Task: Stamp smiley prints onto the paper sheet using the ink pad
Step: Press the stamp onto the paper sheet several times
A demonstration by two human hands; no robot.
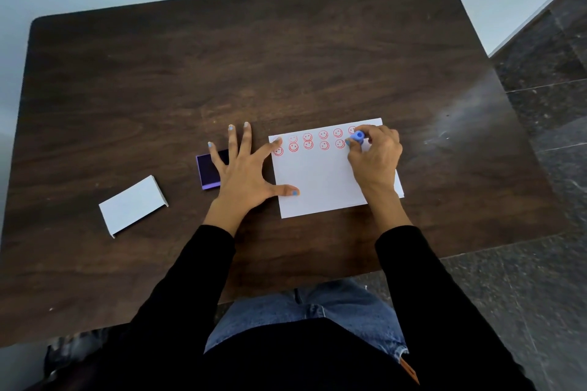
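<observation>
A white paper sheet (320,181) lies on the dark wooden table (222,73), with two rows of red smiley prints (308,141) along its far edge. My right hand (374,159) grips a small blue stamp (358,137) upright at the right end of the second row; whether its face touches the paper is hidden by my fingers. My left hand (244,171) is spread flat, thumb and forefinger resting on the sheet's left edge. The purple ink pad (207,173) lies open just left of the sheet, partly under my left fingers.
A white lid (133,205) of the ink pad lies on the table to the left. The table's near edge runs just in front of my lap. Grey tiled floor (540,168) shows on the right.
</observation>
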